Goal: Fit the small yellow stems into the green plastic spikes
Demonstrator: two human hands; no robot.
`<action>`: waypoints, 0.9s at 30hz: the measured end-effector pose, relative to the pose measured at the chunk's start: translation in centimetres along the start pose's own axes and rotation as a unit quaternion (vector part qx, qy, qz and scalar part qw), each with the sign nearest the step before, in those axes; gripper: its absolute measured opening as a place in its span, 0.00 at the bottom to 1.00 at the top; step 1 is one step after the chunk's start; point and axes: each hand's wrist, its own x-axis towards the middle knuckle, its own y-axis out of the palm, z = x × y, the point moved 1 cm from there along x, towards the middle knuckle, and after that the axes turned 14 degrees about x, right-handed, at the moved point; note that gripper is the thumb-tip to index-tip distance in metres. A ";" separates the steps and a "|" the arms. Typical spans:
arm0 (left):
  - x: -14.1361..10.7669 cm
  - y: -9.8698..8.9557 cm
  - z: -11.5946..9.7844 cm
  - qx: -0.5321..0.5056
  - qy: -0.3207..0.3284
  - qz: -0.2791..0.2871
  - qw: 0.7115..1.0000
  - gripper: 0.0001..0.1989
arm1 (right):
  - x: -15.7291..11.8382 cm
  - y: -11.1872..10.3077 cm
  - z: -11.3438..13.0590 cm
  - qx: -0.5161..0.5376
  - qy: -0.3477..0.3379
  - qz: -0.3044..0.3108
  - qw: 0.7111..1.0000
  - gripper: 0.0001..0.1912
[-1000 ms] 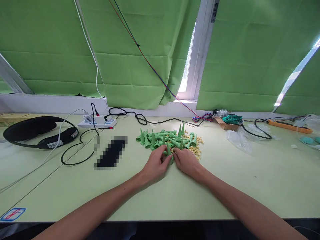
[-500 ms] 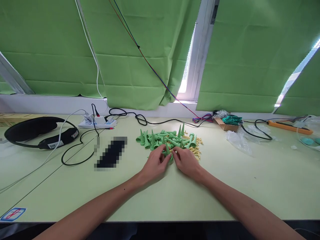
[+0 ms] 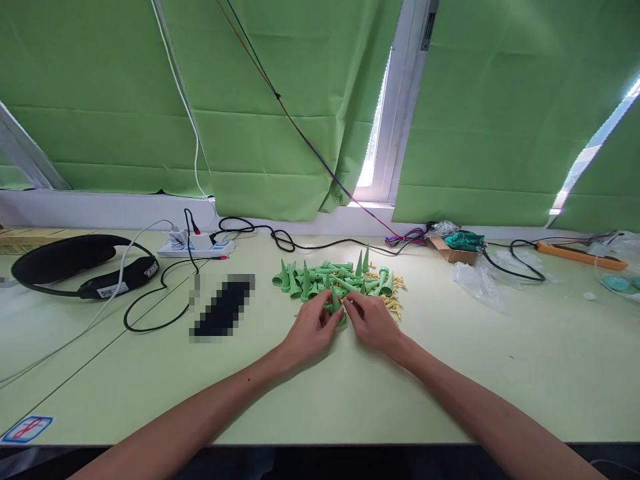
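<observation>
Your left hand [image 3: 310, 328] curled around a green cone [image 3: 335, 298], right hand [image 3: 371, 323] pinched beside it, contents unclear, pale tabletop [image 3: 500, 353] stretching rightward, front edge [image 3: 350, 441] nearer you.

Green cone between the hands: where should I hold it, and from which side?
Probably low on the cone, near its wider base, from the left, as the left hand does. It points up and narrows to a thin tip, with less to grip there, and the right hand is close on the other side.
</observation>
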 end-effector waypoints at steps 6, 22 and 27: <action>0.0 0.0 0.0 -0.008 0.000 0.003 1.000 0.09 | 0.0 -0.2 0.1 0.014 -0.024 0.004 1.000 0.17; -0.1 0.0 0.2 -0.025 0.008 0.027 0.999 0.08 | 0.1 -0.5 0.3 0.023 -0.003 0.030 0.999 0.14; 0.0 0.0 0.4 -0.020 0.008 0.022 1.000 0.08 | 0.1 -0.3 0.2 0.032 -0.017 0.026 0.999 0.13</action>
